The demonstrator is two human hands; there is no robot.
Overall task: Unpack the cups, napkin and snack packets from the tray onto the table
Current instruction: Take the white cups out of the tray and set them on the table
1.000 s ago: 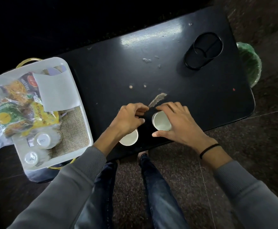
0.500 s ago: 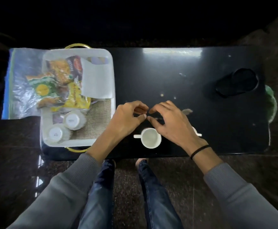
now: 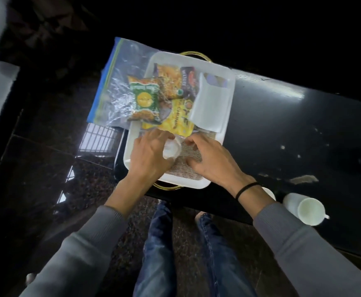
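Together both hands hover over the tray's near end, the left hand curled round a white cup, the right hand bent-fingered just beside it, grip unclear.

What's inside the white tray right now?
Visible: snack packets, a white napkin, a woven mat and a white cup gripped by the left hand, which hides anything beneath it.

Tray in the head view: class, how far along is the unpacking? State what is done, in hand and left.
Done: one white cup stands on the black table, a second cup half hidden by the right wrist. In hand: the left hand grips a tray cup in the white tray; the right hand reaches beside it. Left: the napkin and snack packets, both in the tray.
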